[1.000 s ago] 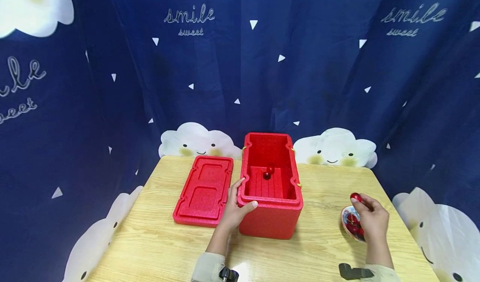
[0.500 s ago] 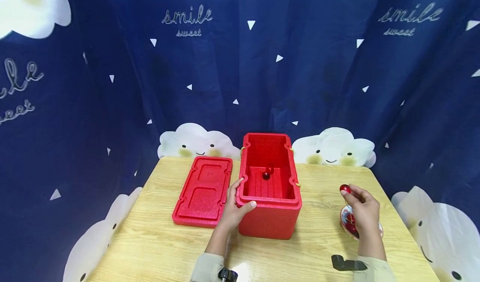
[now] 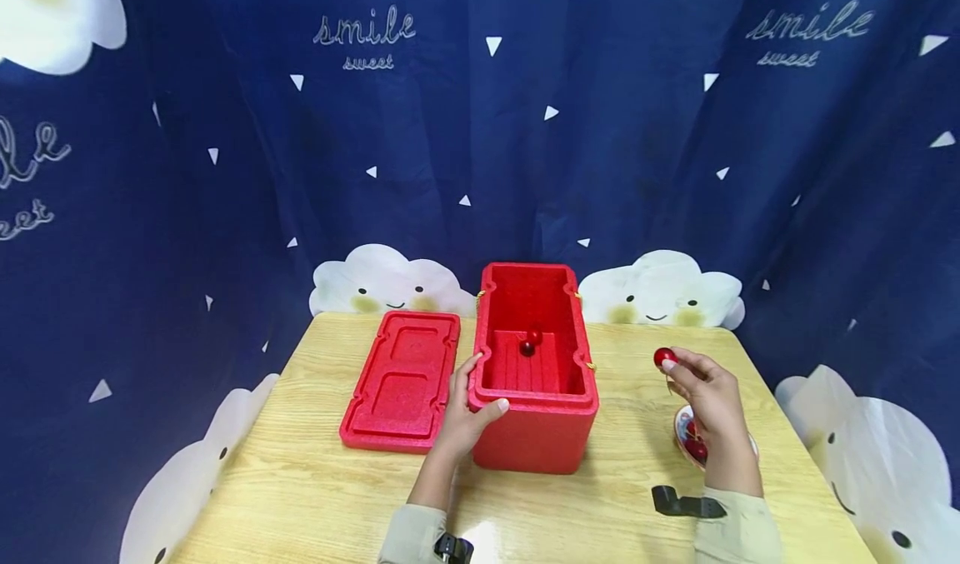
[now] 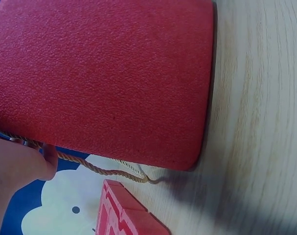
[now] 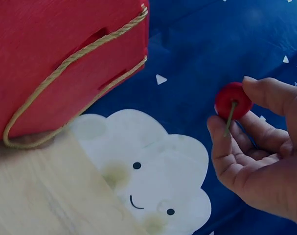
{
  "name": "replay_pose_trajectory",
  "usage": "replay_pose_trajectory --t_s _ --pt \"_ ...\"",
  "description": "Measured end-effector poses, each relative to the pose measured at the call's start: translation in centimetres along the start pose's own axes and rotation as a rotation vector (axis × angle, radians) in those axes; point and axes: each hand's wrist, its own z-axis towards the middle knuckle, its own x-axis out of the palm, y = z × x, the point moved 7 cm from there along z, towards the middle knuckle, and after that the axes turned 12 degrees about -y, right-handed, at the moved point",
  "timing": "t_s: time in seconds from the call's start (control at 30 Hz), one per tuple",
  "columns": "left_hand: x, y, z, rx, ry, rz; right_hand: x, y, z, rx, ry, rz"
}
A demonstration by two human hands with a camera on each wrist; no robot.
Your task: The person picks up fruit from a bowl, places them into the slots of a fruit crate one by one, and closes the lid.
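Note:
Between my right thumb and fingers a red cherry (image 3: 664,356) is pinched, its green stem (image 5: 230,118) hanging down in the right wrist view. That right hand (image 3: 712,397) is in the air between the bowl and the box. Below it is a small patterned bowl (image 3: 678,435) with several cherries (image 3: 696,449), partly hidden by the wrist. My left hand (image 3: 461,422) grips the near left corner of an open red foam box (image 3: 532,443), thumb on the front rim, fingers along the left side. Two cherries (image 3: 527,348) lie on the box floor.
A red lid (image 3: 397,393) lies flat left of the box on the wooden table (image 3: 300,497). Yellow rope handles (image 5: 65,63) hang on the box's sides. A dark blue curtain (image 3: 420,131) with clouds surrounds the table's back and sides.
My right hand has lifted the cherry away from the bowl, moving left and forward toward the box. My left hand stays on the box corner. The whole head view has shifted slightly.

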Motion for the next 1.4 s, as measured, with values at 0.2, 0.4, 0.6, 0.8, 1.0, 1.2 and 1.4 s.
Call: replay_pose_trajectory --t_s 0.2,0.4,0.6,0.8,1.0,1.2,1.4 --pt "-0.1 -0.1 0.0 0.02 0.004 -0.016 5.9 8.4 -4.8 0.036 0.101 -0.038" --pt "-0.1 -0.2 0.0 -0.005 -0.002 0.006 8.6 11.4 -6.2 0.053 0.083 -0.103" --pt "-0.1 -0.6 0.3 -0.013 -0.011 0.038 10.3 11.5 -5.5 -0.007 0.153 -0.127" --pt "0.0 -0.6 -0.1 -0.018 -0.005 0.031 12.0 11.5 -5.7 -0.033 0.217 -0.166" --pt "-0.3 -0.2 0.0 -0.002 -0.007 -0.003 13.7 11.6 -5.3 -0.089 0.294 -0.255" --pt "-0.4 -0.6 0.1 0.006 -0.018 0.021 15.3 11.8 -4.8 -0.093 0.371 -0.264" --pt "-0.3 -0.8 -0.1 0.001 -0.017 0.03 16.6 11.7 -4.5 -0.087 0.465 -0.295"
